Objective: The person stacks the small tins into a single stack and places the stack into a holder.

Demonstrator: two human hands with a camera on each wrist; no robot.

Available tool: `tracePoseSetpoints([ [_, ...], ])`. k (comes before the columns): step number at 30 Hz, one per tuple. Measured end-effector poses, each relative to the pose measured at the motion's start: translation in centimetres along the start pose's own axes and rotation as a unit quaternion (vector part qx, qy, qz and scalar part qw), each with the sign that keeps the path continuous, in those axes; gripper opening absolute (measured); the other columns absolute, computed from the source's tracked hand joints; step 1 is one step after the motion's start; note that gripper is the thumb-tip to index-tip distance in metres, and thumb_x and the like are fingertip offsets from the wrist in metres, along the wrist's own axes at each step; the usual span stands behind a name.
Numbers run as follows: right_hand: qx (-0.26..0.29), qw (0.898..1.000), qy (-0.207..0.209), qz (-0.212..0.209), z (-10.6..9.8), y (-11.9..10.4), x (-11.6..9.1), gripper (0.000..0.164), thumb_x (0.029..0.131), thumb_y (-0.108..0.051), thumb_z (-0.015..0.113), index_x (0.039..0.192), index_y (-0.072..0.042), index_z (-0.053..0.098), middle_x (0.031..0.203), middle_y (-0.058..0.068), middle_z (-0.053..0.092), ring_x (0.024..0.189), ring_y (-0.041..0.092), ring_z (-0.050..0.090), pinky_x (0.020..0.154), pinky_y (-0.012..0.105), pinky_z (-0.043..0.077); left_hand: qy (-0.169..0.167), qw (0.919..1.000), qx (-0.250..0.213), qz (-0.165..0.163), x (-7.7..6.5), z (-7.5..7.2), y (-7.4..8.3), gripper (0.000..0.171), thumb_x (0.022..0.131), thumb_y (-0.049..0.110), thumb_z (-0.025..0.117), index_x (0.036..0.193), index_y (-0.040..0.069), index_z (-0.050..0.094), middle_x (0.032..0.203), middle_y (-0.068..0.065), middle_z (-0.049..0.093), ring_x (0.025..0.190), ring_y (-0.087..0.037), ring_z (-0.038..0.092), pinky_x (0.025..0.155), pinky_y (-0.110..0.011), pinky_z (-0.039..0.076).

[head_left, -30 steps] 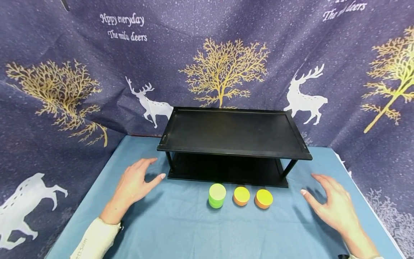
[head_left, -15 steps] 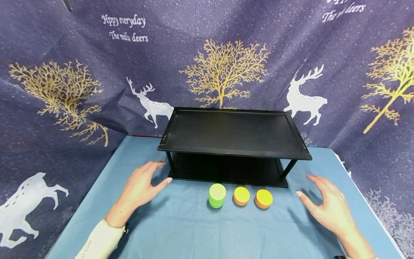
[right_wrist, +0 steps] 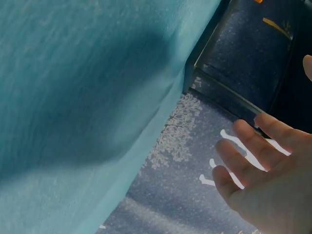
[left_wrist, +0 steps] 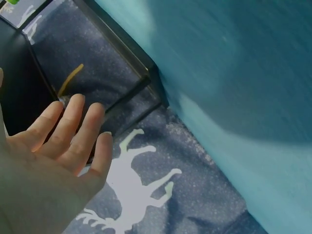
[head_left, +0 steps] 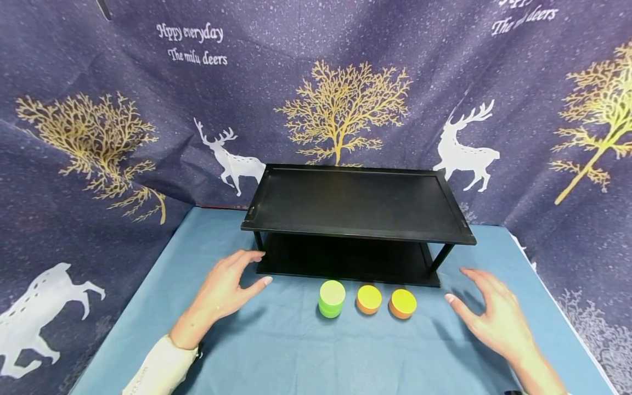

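1. Two bare hands stand over the blue cloth, one toward each end of a black two-tier rack.
2. The left hand has its fingers released, loosely extended, with the thumb spread away from them; it is near the rack's left front corner (one fingertip overlaps that corner in the head view, and whether it touches I cannot tell).
3. The right hand is likewise released, fingers slightly bent and thumb apart, just off the rack's right front corner.
4. Between the hands, a green round block sits on the cloth in front of the rack's lower shelf, a seam running round its side (one piece or two stacked, I cannot tell).
5. To its right are two yellow-topped orange pieces, the middle piece and the rightmost piece, near each other with a gap between.
6. Behind the rack hangs a dark blue backdrop printed with white deer and golden trees.
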State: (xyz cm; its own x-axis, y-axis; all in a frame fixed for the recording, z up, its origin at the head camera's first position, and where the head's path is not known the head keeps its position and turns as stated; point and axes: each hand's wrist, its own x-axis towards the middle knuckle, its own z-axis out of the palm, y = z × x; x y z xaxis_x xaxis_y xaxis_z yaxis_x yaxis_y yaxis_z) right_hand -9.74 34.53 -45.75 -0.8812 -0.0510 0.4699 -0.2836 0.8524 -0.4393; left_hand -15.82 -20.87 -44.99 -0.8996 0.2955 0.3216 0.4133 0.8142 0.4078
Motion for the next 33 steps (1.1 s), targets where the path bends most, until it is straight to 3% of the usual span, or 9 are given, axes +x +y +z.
tracePoseSetpoints([
  [9, 0.004, 1.0, 0.001, -0.013, 0.6, -0.4, 0.1, 0.065, 0.083, -0.027, 0.091, 0.138, -0.006, 0.065, 0.134, 0.019, 0.065, 0.127, 0.045, 0.055, 0.1, 0.069, 0.035, 0.002, 0.9993, -0.017, 0.034, 0.2, 1.0, 0.8, 0.061, 0.093, 0.056, 0.077, 0.14, 0.02, 0.066, 0.13, 0.003, 0.07, 0.117, -0.022, 0.067, 0.105, -0.053, 0.049],
  [19, -0.004, 1.0, -0.017, -0.014, 0.8, -1.1, 0.1, 0.065, 0.084, -0.031, 0.09, 0.138, -0.003, 0.064, 0.135, 0.021, 0.064, 0.128, 0.046, 0.054, 0.101, 0.07, 0.037, -0.016, 0.9989, -0.023, 0.037, 0.4, 1.7, 1.8, 0.059, 0.093, 0.056, 0.077, 0.14, 0.021, 0.066, 0.128, 0.008, 0.068, 0.118, -0.017, 0.066, 0.106, -0.049, 0.048],
  [26, -0.002, 1.0, -0.025, -0.015, 0.8, -1.4, 0.2, 0.065, 0.086, -0.031, 0.089, 0.139, -0.004, 0.064, 0.137, 0.022, 0.062, 0.13, 0.046, 0.052, 0.102, 0.071, 0.035, -0.022, 0.9979, -0.041, 0.045, 0.5, 2.2, 2.3, 0.06, 0.094, 0.058, 0.076, 0.14, 0.021, 0.066, 0.127, 0.009, 0.067, 0.117, -0.022, 0.067, 0.104, -0.048, 0.048],
  [33, -0.002, 1.0, -0.024, -0.016, 0.9, -1.6, 0.4, 0.064, 0.084, -0.03, 0.09, 0.138, -0.005, 0.064, 0.136, 0.02, 0.063, 0.13, 0.044, 0.052, 0.102, 0.07, 0.036, -0.027, 0.9971, -0.046, 0.055, 0.8, 2.5, 3.1, 0.061, 0.093, 0.061, 0.074, 0.14, 0.022, 0.066, 0.128, 0.011, 0.067, 0.118, -0.017, 0.066, 0.106, -0.047, 0.048],
])
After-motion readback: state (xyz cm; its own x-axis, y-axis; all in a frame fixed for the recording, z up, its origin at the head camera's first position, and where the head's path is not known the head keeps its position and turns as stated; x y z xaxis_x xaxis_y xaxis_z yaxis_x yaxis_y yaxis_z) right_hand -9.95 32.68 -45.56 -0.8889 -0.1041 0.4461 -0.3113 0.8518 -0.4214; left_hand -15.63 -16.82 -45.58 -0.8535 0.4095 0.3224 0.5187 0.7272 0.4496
